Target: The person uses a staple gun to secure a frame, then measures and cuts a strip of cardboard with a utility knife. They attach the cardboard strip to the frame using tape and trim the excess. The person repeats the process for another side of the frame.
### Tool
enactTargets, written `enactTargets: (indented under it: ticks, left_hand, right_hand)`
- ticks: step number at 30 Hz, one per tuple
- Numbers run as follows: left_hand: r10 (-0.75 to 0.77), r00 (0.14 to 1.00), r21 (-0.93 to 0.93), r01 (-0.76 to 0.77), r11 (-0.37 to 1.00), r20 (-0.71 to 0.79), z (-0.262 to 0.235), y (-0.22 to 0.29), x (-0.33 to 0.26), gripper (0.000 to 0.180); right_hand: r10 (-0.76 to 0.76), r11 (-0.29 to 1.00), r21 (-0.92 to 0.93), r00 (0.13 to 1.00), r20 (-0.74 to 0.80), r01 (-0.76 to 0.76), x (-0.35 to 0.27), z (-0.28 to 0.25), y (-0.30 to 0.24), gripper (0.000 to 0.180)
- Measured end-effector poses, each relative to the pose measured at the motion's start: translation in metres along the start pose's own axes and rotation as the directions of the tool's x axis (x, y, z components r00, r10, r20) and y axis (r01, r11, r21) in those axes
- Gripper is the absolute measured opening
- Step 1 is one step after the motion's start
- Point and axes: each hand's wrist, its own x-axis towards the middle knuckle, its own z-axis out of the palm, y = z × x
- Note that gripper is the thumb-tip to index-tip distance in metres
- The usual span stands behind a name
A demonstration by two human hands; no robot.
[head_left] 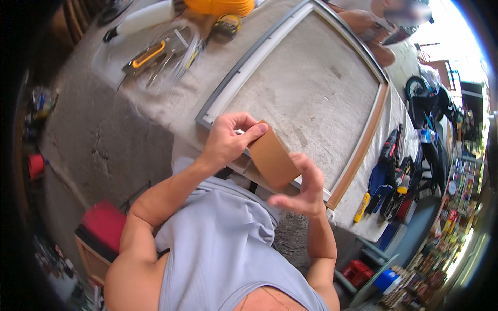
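A flat, brown rectangular piece (274, 158), plain on its visible face, is pinched at its upper corner by my left hand (228, 139), thumb on top. My right hand (308, 185) is beside the piece's lower right edge, with thumb and fingers spread apart. Whether its fingertips touch the piece is hard to tell. Just beyond both hands lies a large rectangular frame (259, 52), grey and white along the left. Its right side has a brown strip (358, 150). My hands and the piece cover part of the frame's near side.
The frame rests on a table with a pale cover (171, 111). Far left on it are a yellow-handled tool (149, 54), a tape measure (226, 26), a white tube (145, 18) and an orange coil (220, 5). Tools (389, 176) lie at right. Another person's arm (360, 26) is beyond the frame.
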Motion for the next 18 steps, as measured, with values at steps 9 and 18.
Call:
enactTargets:
  ticks: [9,18]
  left_hand:
    - [0.490,0.858,0.645,-0.287,0.708,-0.156,-0.048,0.001,-0.035,0.010]
    - [0.731,0.628,0.883,-0.147,0.446,-0.265,-0.078,-0.039,0.005,0.021]
  right_hand:
    - [0.456,0.867,-0.378,0.820,0.346,-0.323,0.019,-0.006,-0.020,0.041]
    - [0.566,0.784,0.032,0.736,0.371,-0.620,0.065,0.028,-0.002,0.035]
